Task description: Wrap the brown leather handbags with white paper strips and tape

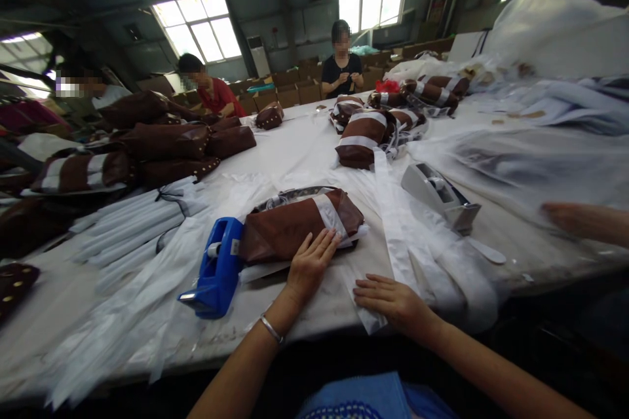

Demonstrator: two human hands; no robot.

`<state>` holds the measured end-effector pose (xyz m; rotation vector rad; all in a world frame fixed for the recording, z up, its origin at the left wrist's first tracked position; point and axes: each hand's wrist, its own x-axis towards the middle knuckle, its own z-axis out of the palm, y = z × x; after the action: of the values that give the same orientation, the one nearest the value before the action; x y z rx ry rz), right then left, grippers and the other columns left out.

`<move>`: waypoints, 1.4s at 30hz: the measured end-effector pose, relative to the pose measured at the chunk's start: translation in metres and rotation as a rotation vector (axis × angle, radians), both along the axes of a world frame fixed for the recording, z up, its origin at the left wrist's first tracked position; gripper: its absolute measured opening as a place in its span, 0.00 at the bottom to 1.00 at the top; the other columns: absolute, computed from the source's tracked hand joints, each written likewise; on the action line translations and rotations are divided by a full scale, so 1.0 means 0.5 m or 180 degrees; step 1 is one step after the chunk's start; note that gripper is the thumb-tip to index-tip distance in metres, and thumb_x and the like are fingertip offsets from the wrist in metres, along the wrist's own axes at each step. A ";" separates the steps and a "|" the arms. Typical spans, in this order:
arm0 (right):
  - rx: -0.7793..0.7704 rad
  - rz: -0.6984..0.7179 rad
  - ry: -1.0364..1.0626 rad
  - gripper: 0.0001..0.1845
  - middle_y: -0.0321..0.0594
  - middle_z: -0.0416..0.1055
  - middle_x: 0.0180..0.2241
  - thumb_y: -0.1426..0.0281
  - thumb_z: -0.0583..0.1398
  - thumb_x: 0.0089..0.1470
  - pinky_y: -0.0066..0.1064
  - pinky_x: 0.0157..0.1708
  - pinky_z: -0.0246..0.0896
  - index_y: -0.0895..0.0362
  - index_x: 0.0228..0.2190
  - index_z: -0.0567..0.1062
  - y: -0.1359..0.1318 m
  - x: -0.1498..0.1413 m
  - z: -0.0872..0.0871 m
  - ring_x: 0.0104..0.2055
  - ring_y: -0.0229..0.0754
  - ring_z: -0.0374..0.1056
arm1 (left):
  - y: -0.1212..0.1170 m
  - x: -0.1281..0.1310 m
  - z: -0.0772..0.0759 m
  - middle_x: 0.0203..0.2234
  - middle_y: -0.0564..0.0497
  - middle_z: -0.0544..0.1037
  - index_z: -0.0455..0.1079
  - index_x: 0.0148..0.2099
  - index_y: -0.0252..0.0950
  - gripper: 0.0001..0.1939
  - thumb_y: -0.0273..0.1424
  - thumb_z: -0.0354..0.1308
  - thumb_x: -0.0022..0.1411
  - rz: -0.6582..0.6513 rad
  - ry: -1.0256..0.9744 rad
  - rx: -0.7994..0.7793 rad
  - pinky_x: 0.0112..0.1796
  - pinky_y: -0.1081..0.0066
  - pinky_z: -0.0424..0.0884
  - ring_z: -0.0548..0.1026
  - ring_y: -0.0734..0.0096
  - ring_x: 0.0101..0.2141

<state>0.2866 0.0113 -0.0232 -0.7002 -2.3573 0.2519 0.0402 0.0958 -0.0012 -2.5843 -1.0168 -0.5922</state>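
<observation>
Brown bag: lying on its side on the desk, right in front of me, a white band crossing it toward its right end, probably keeping it compact.
Left hand: lying flat over the band, fingers stretching out with slight gaps, pinching nothing, apparently holding the band snug against the bag.
Right hand: resting palm down near the desk's front edge, fingers extending close together, touching a clear strip and seemingly pinning it; my thumb is hiding, so I'm not telling you more about it.
Blue tape dispenser: standing just beside the bag's left end, presumably for easy reach.
Grey tape dispenser: sitting beyond my right hand, well apart from the bag.
White strips: lying bundled off to my left, likely keeping tidy that way.
</observation>
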 end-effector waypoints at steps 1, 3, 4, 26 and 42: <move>0.0024 0.0020 0.0013 0.21 0.45 0.78 0.49 0.78 0.53 0.64 0.44 0.58 0.65 0.54 0.54 0.73 -0.001 0.000 0.006 0.55 0.45 0.71 | -0.001 0.001 -0.002 0.65 0.47 0.62 0.53 0.70 0.37 0.31 0.18 0.45 0.67 0.0007 0.0018 0.0014 0.63 0.57 0.62 0.60 0.66 0.65; 0.0076 0.0072 0.0014 0.20 0.44 0.78 0.49 0.76 0.52 0.65 0.44 0.58 0.65 0.54 0.55 0.73 0.003 0.000 0.025 0.55 0.44 0.71 | -0.005 0.004 -0.009 0.65 0.47 0.62 0.54 0.70 0.37 0.29 0.20 0.46 0.68 0.0037 0.0053 0.0033 0.62 0.56 0.62 0.60 0.65 0.65; 0.0092 0.0091 0.0023 0.20 0.43 0.78 0.49 0.76 0.52 0.66 0.44 0.59 0.65 0.54 0.55 0.73 0.008 -0.001 0.037 0.54 0.44 0.72 | -0.007 0.005 -0.013 0.65 0.47 0.62 0.54 0.69 0.38 0.29 0.20 0.46 0.68 0.0057 0.0065 0.0037 0.62 0.55 0.63 0.60 0.65 0.65; -0.0744 -0.0643 0.0355 0.24 0.36 0.79 0.39 0.82 0.55 0.51 0.30 0.44 0.71 0.48 0.41 0.82 0.309 -0.046 0.159 0.41 0.39 0.75 | -0.008 0.018 -0.031 0.45 0.48 0.80 0.73 0.54 0.38 0.16 0.23 0.49 0.69 0.0010 -0.0791 0.0334 0.56 0.64 0.73 0.77 0.69 0.47; -0.1006 -0.0922 0.0421 0.12 0.36 0.76 0.33 0.58 0.68 0.52 0.30 0.38 0.64 0.54 0.30 0.79 0.398 -0.071 0.113 0.35 0.39 0.72 | -0.008 0.019 -0.017 0.47 0.49 0.80 0.69 0.60 0.40 0.23 0.20 0.47 0.68 0.0104 -0.0694 0.0299 0.51 0.69 0.75 0.78 0.70 0.44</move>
<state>0.2513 0.2105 0.0335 -1.1270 -2.0789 0.5316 0.0498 0.0917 -0.0098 -2.4564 -1.0674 -0.9065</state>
